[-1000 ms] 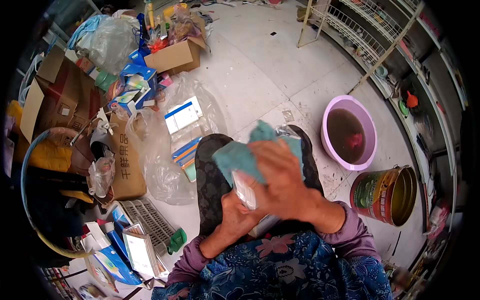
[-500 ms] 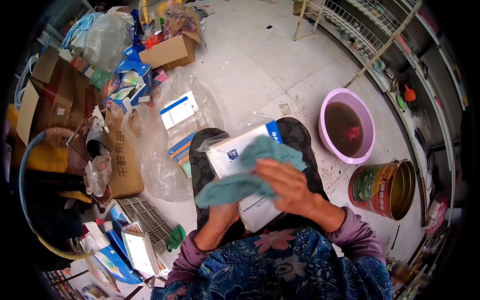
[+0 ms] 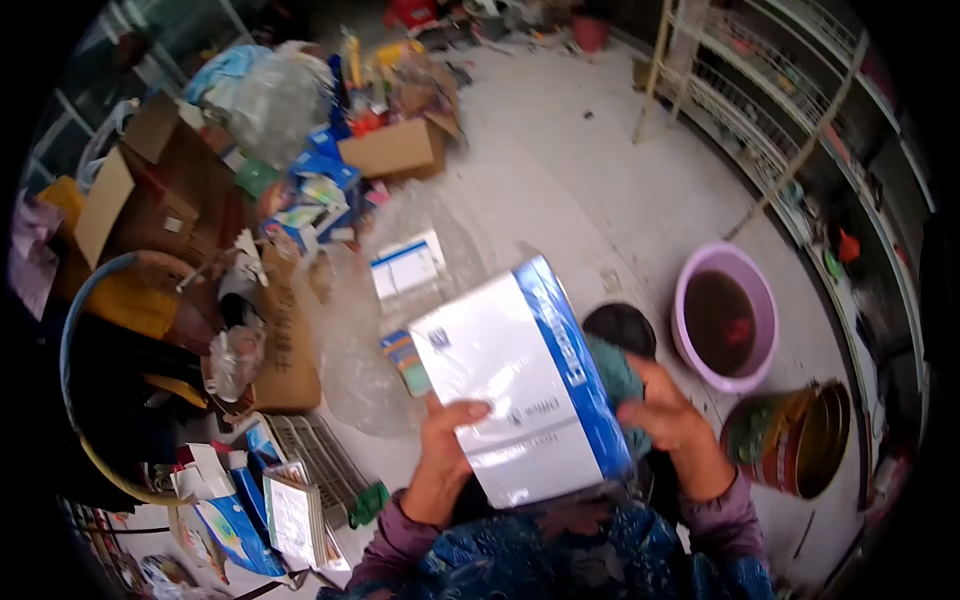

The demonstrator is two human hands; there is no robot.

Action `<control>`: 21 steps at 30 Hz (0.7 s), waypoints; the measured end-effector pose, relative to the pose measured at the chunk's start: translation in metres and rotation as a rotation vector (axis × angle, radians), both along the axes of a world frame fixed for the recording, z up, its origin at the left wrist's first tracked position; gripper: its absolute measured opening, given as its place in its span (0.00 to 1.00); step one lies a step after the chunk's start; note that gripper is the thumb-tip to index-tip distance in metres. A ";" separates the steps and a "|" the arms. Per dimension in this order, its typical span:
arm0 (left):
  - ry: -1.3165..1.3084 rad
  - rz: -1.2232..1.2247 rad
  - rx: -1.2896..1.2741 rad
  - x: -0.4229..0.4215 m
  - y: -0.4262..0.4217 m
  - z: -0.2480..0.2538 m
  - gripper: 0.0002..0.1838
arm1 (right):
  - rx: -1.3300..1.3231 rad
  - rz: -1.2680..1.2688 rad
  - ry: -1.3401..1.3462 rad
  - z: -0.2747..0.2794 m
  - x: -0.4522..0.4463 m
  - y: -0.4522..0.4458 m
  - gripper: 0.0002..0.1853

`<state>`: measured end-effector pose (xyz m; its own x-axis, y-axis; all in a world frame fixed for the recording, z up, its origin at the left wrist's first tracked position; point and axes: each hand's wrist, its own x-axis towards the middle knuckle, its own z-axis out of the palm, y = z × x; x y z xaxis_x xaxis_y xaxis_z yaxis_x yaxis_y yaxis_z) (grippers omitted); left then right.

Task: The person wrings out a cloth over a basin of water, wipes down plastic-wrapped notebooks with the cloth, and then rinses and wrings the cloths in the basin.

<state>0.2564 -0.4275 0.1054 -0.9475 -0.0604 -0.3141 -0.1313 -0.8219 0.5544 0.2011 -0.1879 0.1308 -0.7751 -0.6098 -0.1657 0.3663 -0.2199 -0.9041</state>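
Observation:
A white, plastic-wrapped notebook [image 3: 490, 370] with a blue side band is raised over my lap, its printed face toward me and slightly tilted. My left hand [image 3: 445, 440] grips its left edge, thumb lying on the cover and fingers hidden behind. At the opposite edge my right hand [image 3: 668, 408] is closed on a teal cloth [image 3: 618, 380], which is pressed between the hand and the notebook's blue side. Part of the cloth is hidden behind the notebook.
To the right stand a pink basin [image 3: 682, 325] of murky water and a metal can [image 3: 755, 440]. Shelves [image 3: 800, 190] line the right side. At left are cardboard boxes [image 3: 285, 350], a grey basket [image 3: 315, 450], and plastic sheeting [image 3: 350, 380] with more notebooks [image 3: 408, 265].
The notebook has been lifted off my lap and turned to face me. The cloth has left its front and gone to the right edge with my right hand. The view has shifted.

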 end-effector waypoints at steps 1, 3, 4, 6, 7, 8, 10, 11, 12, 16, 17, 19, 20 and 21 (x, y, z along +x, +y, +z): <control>0.021 0.004 0.005 -0.001 0.000 0.002 0.35 | 0.020 0.061 0.044 0.002 0.000 -0.003 0.36; 0.061 -0.021 0.007 -0.003 -0.002 0.009 0.34 | -0.038 0.074 -0.038 0.010 0.000 -0.009 0.40; 0.064 -0.066 0.026 -0.003 -0.003 0.012 0.33 | -0.029 0.059 -0.076 0.010 0.000 -0.012 0.39; 0.075 -0.091 0.003 -0.005 -0.006 0.015 0.32 | -0.009 0.026 -0.093 0.015 0.002 -0.016 0.37; 0.069 -0.125 -0.011 -0.007 -0.006 0.016 0.31 | 0.019 -0.018 -0.126 0.016 0.004 -0.017 0.36; 0.075 -0.134 -0.012 -0.009 -0.005 0.021 0.30 | 0.000 -0.073 -0.122 0.016 0.006 -0.019 0.34; 0.059 -0.161 0.000 -0.014 -0.004 0.026 0.29 | -0.010 -0.109 -0.114 0.019 0.007 -0.019 0.34; 0.038 -0.191 0.012 -0.017 -0.003 0.027 0.29 | -0.022 -0.148 -0.112 0.021 0.008 -0.018 0.33; 0.046 -0.211 -0.016 -0.020 -0.002 0.027 0.28 | -0.008 -0.195 -0.095 0.028 0.008 -0.018 0.32; 0.049 -0.214 -0.219 -0.031 0.002 0.026 0.35 | 0.060 -0.305 0.099 0.043 0.002 -0.015 0.29; 0.052 -0.214 -0.220 -0.030 0.004 0.024 0.35 | 0.058 -0.305 0.101 0.047 0.000 -0.015 0.29; 0.150 0.070 -0.499 -0.025 0.011 0.018 0.43 | 0.294 -0.409 0.404 0.060 -0.004 -0.016 0.27; 0.168 -0.008 -0.413 -0.020 0.013 0.028 0.49 | 0.475 -0.469 0.648 0.059 -0.009 -0.018 0.28; 0.201 -0.016 -0.484 -0.016 0.019 0.030 0.45 | 0.474 -0.467 0.648 0.058 -0.012 -0.022 0.28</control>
